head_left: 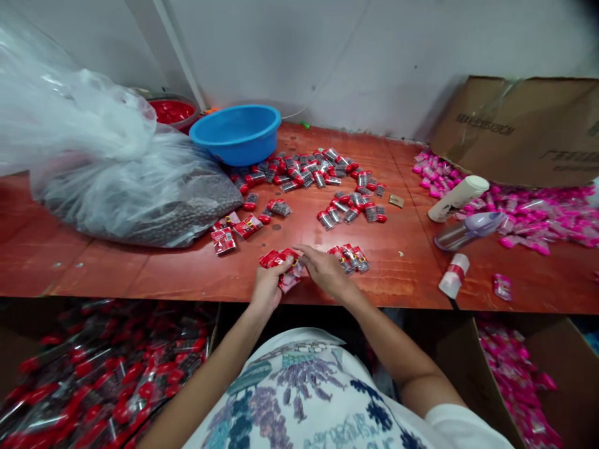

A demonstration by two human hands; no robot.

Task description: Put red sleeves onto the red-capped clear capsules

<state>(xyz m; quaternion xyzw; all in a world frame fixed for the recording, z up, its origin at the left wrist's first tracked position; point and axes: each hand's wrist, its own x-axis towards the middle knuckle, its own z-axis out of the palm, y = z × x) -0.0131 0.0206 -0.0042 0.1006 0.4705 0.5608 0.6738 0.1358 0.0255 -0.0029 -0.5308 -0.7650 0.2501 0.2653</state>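
Close to the table's front edge, my left hand is closed around several small red printed packets. My right hand reaches across to them, its fingertips at their right side; whether it pinches one is too small to make out. Just beyond my right hand lie a few red-and-clear packets in an overlapping row. To the left, flat red packets rest by the bag. Farther back is a spread of small clear containers with red caps, filled with dark beads.
A large plastic bag of dark beads stands at left beside a blue basin. At right are a cardboard box, pink packets, a white roll and a purple-lidded bottle. Filled boxes sit below the table.
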